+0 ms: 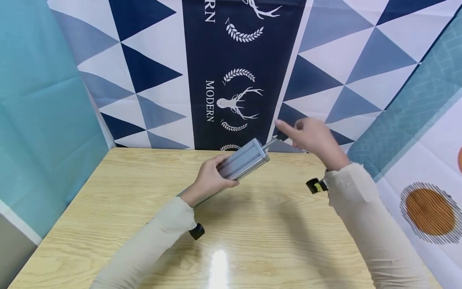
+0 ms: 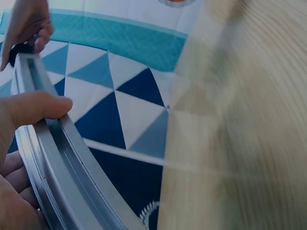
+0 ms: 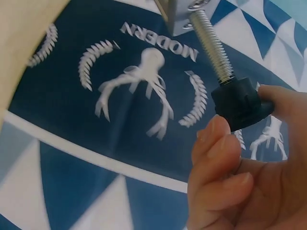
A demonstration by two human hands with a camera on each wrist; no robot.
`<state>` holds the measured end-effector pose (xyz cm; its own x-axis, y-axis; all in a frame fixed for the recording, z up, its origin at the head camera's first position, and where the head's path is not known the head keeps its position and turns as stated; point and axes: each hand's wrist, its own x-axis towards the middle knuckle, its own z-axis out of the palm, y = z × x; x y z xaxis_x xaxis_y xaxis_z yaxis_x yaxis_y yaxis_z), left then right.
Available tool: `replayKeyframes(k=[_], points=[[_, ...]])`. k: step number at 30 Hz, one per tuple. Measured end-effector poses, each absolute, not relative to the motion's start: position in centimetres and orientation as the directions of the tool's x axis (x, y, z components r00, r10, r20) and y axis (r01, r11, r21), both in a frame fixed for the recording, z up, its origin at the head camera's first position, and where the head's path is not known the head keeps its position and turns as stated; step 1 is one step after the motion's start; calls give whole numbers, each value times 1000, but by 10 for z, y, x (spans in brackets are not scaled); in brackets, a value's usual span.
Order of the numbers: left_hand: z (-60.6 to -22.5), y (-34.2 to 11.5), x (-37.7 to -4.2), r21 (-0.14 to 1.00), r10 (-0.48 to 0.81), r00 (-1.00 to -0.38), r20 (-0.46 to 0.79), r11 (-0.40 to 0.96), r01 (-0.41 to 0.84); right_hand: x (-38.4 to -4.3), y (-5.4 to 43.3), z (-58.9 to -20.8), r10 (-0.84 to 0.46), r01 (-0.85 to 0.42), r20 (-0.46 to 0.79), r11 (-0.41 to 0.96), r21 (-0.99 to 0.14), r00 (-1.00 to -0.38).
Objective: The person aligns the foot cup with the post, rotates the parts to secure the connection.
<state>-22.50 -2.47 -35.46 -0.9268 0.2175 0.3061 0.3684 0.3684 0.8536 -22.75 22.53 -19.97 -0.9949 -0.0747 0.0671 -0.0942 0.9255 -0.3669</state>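
Note:
My left hand (image 1: 209, 180) grips a silver aluminium profile (image 1: 242, 159) with grooved sides, thumb on one face and fingers round the other. The bar slants up to the right above the table, its near part hidden under my forearm. From its far end sticks a levelling foot, with a threaded rod (image 3: 213, 45) and a black base (image 3: 237, 103). My right hand (image 1: 312, 136) pinches that black base between thumb and fingertips. A long stretch of thread shows between the base and the profile's end.
A light wood-grain table (image 1: 252, 241) lies below both hands. Behind it hangs a patterned cloth (image 1: 159, 80) with triangles and deer heads, and a teal cloth (image 1: 47, 100) on the left. Black wrist cameras (image 1: 197, 231) are strapped to both sleeves.

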Motion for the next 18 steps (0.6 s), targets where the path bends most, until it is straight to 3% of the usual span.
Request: replayKeyframes(k=[10, 14, 18], points=[[-374, -72, -218, 875, 297, -941, 163, 396, 277, -218, 223, -266, -218, -208, 46, 818, -536, -975], [-377, -83, -218, 894, 309, -939, 149, 363, 262, -215, 226, -278, -319, -314, 99, 742, -592, -942], [-380, -89, -220, 921, 313, -941, 125, 317, 228, -213, 235, -286, -443, -474, 211, 652, -592, -872]])
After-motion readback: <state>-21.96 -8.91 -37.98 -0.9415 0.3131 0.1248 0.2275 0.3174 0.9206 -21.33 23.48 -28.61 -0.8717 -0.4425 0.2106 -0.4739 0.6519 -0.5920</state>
